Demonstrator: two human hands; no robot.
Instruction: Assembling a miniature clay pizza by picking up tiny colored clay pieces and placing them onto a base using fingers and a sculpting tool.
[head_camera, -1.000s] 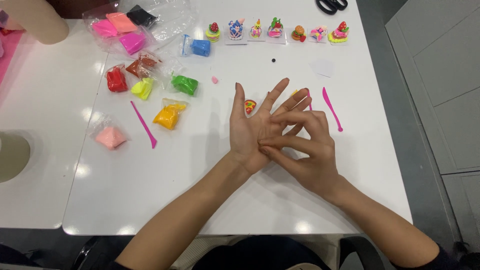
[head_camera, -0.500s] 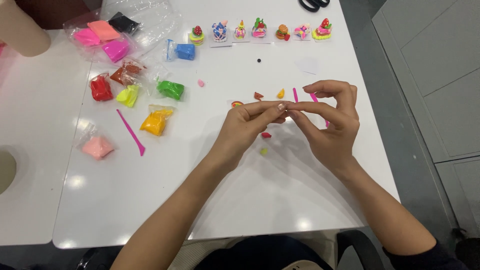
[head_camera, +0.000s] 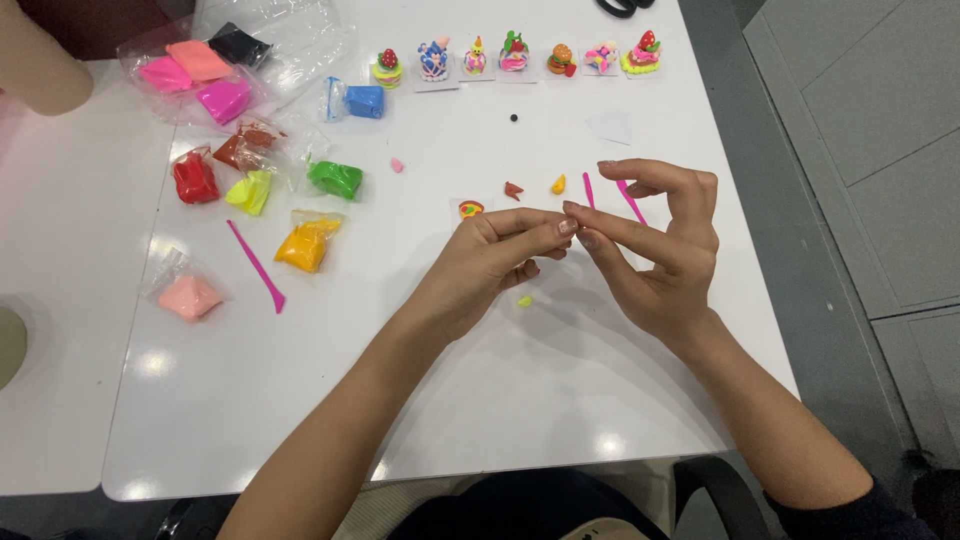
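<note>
Both hands, left (head_camera: 490, 262) and right (head_camera: 655, 250), meet fingertip to fingertip, pinching something too tiny to make out. I'd guess it could slip down by the yellow bit (head_camera: 524, 300) on the tabletop (head_camera: 560, 400).

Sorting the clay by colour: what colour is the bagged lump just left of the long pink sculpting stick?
Pale pink bagged clay lump, clearest in the head view.

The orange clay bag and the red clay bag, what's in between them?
In the head view, a yellow-green clay bag lies between the orange clay bag and the red clay bag.

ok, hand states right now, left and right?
Left hand: fingers pinched shut at the fingertips; what they hold is too small to tell.
Right hand: thumb and forefinger pinched against the left fingertips, other fingers raised.
</note>
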